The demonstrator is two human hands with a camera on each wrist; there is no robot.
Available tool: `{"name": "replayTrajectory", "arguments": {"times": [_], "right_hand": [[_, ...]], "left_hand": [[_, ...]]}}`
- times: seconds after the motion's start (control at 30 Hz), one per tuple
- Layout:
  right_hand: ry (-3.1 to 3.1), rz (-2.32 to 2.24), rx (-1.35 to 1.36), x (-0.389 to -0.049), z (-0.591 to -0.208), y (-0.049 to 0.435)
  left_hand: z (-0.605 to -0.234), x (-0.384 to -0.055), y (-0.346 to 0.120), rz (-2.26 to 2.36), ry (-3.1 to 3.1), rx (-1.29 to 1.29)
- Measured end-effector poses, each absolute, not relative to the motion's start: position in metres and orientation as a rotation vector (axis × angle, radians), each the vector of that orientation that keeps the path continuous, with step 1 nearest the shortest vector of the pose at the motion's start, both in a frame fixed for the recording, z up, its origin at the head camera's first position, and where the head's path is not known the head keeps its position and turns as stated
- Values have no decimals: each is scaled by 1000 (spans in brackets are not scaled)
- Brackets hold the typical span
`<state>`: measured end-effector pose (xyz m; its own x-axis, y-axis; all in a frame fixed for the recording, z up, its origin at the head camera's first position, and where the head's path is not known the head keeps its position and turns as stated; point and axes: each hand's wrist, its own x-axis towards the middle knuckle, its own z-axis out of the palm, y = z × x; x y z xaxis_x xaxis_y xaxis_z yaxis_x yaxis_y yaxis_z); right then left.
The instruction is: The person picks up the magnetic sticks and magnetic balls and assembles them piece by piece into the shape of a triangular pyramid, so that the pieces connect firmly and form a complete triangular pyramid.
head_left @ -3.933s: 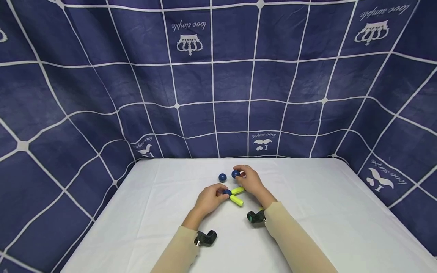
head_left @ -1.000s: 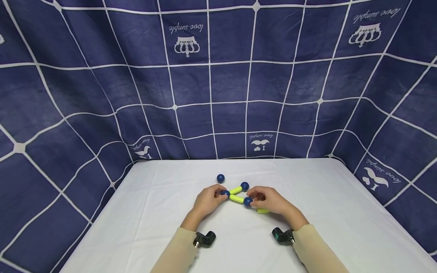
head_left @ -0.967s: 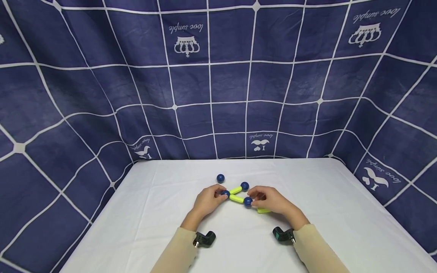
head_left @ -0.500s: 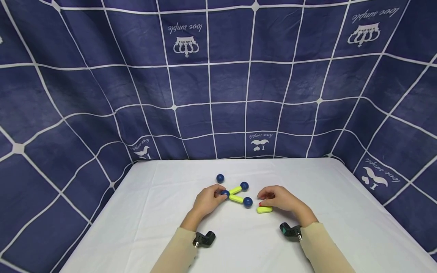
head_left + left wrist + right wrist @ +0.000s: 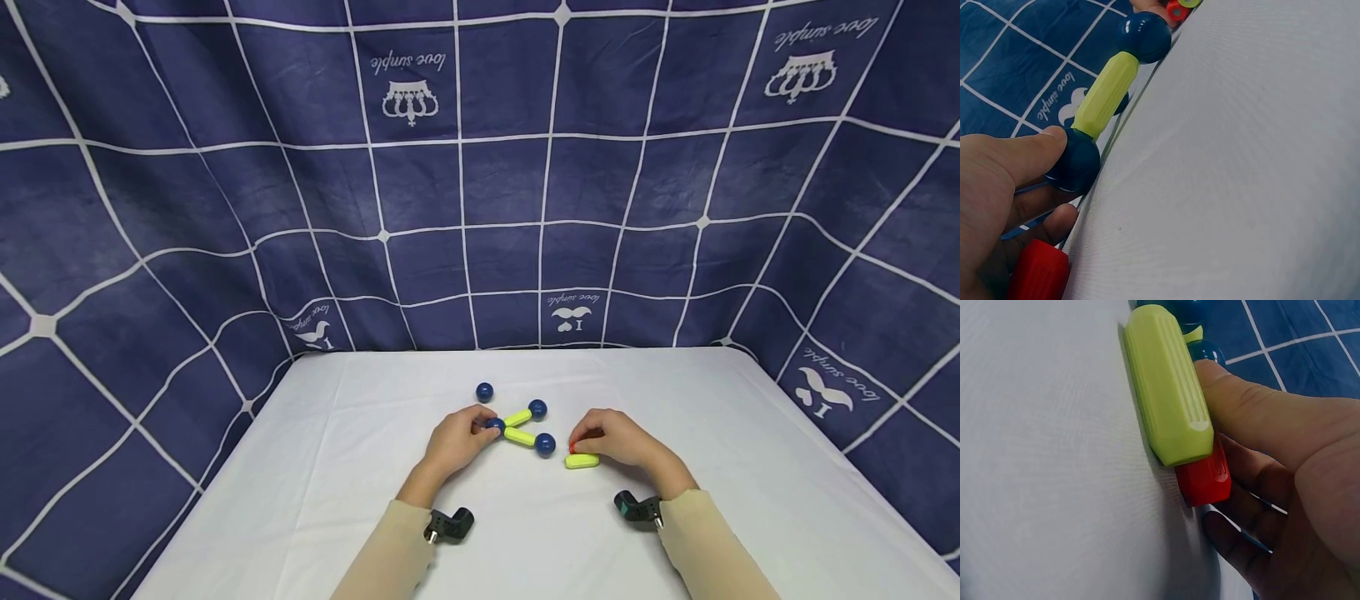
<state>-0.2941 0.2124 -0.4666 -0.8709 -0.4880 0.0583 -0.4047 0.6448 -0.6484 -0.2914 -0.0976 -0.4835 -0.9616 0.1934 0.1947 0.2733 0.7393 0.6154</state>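
Observation:
My left hand pinches a blue ball between thumb and fingers. Two yellow magnetic rods fan out from that ball in a V. Each rod ends in another blue ball, one farther back and one nearer. To their right, my right hand pinches a red rod, which lies against a loose yellow rod. The thumb passes behind the yellow rod, and part of the red one is hidden. Below the left fingers lies another red rod, seen only in the left wrist view.
A loose blue ball sits behind the left hand on the white-covered table. A blue checked curtain hangs around the back and sides. Each wrist wears a black camera, such as the left wrist camera.
Blue balls have joined the free ends of both yellow rods. My right hand has let go of the nearer ball, moved right and closed on the red rod. The left hand holds still.

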Motion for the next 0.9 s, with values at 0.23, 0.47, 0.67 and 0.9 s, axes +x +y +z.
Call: {"name": "replayTrajectory", "arguments": {"times": [0.23, 0.47, 0.67, 0.9], "right_hand": [[2765, -1090, -712, -295, -468, 207], [2826, -1212, -584, -297, -468, 198], [2823, -1396, -452, -299, -463, 188], [2773, -1584, -420, -303, -461, 174]], "left_hand": [[-483, -291, -98, -1028, -2819, -377], [-484, -291, -97, -1017, -2823, -387], [-483, -291, -97, -1008, -2823, -386], [-483, -291, -97, -1003, -2823, -382]]}}
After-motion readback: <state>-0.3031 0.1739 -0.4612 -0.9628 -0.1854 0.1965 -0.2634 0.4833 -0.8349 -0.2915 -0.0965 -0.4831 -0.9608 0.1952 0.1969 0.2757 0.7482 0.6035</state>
